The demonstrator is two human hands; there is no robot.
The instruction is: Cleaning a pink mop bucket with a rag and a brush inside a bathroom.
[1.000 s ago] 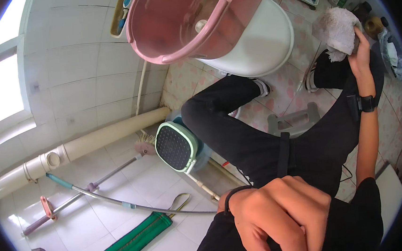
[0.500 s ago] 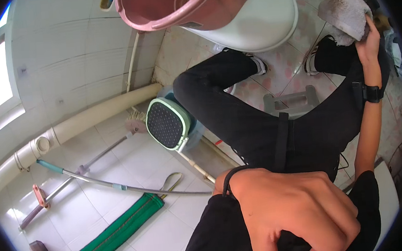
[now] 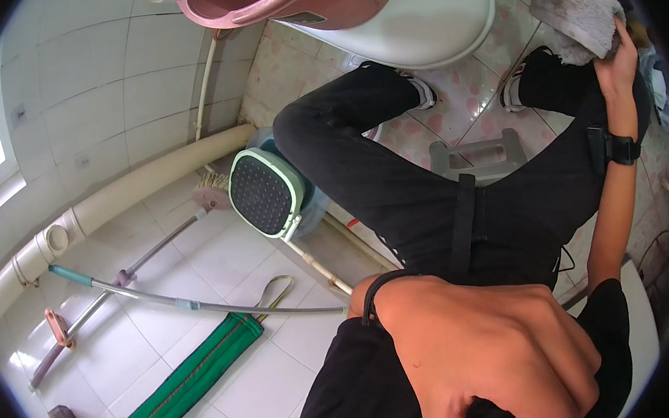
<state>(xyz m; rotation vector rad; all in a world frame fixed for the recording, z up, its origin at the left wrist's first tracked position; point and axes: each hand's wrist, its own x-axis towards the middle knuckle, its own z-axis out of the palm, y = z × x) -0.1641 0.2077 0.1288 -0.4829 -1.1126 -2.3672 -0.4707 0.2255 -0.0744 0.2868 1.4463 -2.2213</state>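
Observation:
Large and close in the lower middle is my left hand, with a dark cord round its wrist. Its fingers curl downward and look closed; whatever they may hold is hidden below the knuckles. Out at the upper right, my right hand grips the lower edge of a grey, fluffy cloth with brownish stains. The cloth hangs bunched above the tiled floor, beside my right knee. A black band with a small box sits on my right wrist.
Ahead stands a white toilet with a pink basin on its lid. Between my legs is a grey plastic stool. A green-rimmed bucket, a mop pole, a green cloth pouch and a pipe lie to the left.
The whole view has shifted a little, so the basin and toilet sit higher in the picture. Both hands keep nearly the same pose, and the cloth stays in my right hand.

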